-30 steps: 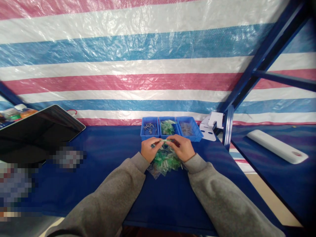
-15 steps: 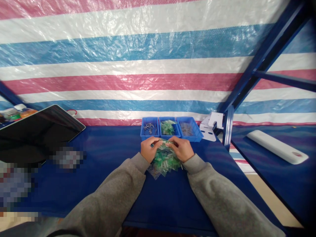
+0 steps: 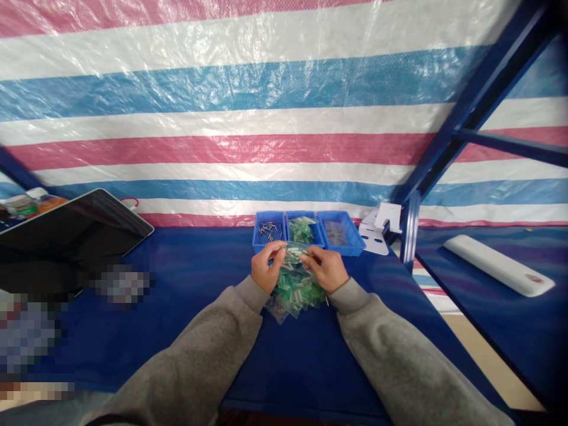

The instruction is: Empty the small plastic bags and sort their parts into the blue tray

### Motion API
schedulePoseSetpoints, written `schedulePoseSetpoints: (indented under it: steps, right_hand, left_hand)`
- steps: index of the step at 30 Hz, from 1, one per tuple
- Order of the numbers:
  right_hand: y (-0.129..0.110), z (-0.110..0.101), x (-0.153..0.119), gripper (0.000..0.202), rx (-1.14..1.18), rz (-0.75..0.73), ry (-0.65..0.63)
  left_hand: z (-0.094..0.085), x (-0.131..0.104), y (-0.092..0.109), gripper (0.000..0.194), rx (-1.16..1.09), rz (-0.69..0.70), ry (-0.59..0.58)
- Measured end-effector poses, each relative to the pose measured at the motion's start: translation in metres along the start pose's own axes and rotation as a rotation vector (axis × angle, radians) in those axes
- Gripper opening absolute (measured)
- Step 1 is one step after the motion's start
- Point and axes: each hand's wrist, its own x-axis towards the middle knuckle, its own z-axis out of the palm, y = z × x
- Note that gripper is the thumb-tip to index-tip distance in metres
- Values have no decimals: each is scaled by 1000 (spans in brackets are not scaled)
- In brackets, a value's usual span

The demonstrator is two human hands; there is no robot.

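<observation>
My left hand (image 3: 267, 267) and my right hand (image 3: 329, 268) pinch the two sides of a small clear plastic bag (image 3: 294, 251), stretched between them. Whitish and metallic bits show in or behind it. Below the hands lies a pile of small clear and green plastic packets (image 3: 297, 290) on the blue table. Just beyond the fingers stand three blue bins side by side. Thin metal pieces lie in the left bin (image 3: 257, 239). Green packets fill part of the middle bin (image 3: 318, 241), and greyish clear bags lie in the right bin (image 3: 358, 245).
A dark-screened monitor (image 3: 66, 242) leans at the left, with bottles (image 3: 39, 201) behind it. White cut card (image 3: 375, 236) stands right of the bins beside a blue metal post (image 3: 409, 231). A long white device (image 3: 497, 263) lies on the right-hand table.
My hands have drawn slightly apart at the fingertips, and the clear bag between them now shows flatter and wider. The bins and the pile stay put.
</observation>
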Motion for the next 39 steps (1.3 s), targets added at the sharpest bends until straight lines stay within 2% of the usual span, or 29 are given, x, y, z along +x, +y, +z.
schedulePoseSetpoints:
  steps: [3, 5, 7, 9, 12, 16, 20, 25, 29, 33, 36, 39]
  right_hand:
    - [2, -2, 1, 36, -16, 22, 24]
    - [3, -3, 1, 38, -18, 22, 19]
    - [2, -3, 1, 40, -12, 14, -1]
    - [1, -4, 0, 42, -13, 14, 10]
    - [-3, -5, 0, 32, 15, -1, 62]
    - [-3, -2, -1, 36, 45, -74, 17]
    - [1, 3, -3, 21, -18, -75, 31]
    - [5, 3, -2, 22, -34, -50, 67]
    - [4, 3, -3, 22, -33, -46, 92]
    - [-3, 0, -5, 32, 64, -70, 33]
    - [-5, -3, -4, 38, 107, -125, 23]
    - [-3, -4, -3, 32, 78, -165, 49]
  left_hand:
    - [-3, 2, 2, 25, 47, 113, -132]
    - [-3, 3, 3, 26, 78, 159, -176]
    - [-2, 4, 1, 24, 122, 164, -153]
    - [-1, 4, 0, 20, 175, 147, -78]
    - [0, 5, -1, 21, 212, 116, 1]
    - [-1, 5, 1, 24, 182, 92, -36]
    - [1, 2, -3, 20, 106, 18, -36]
    - [3, -1, -9, 33, -70, -83, -109]
    - [3, 0, -7, 25, -59, -53, -32]
    - [4, 2, -9, 19, -53, -51, 73]
    - [5, 3, -12, 22, -137, -128, 65]
    - [5, 2, -12, 24, -181, -167, 2]
